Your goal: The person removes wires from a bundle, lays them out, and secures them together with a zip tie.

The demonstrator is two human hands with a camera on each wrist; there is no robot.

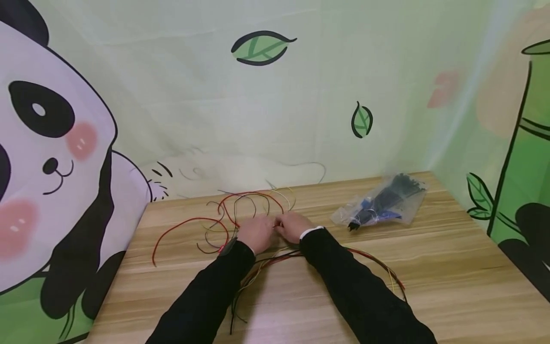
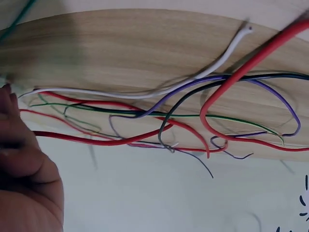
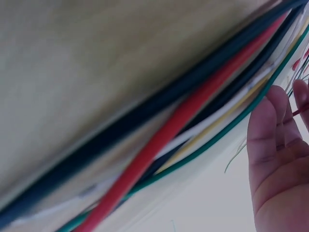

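Both hands meet over the middle of the table among loose electrical wires. My left hand has bent fingers at a thin red wire, which runs out from them in the left wrist view with white, green and purple wires beside it. Close against it, my right hand pinches a bit of red wire between thumb and fingers. The fingertips partly hide this spot. Nearer the body, under both forearms, curves a bundle of black, red, white, yellow and green wires.
Loose wires loop toward the table's back edge, and a thick red wire arcs out left. On the back right lies a clear plastic bag of thin black strips. A printed panda cloth stands behind the wooden table.
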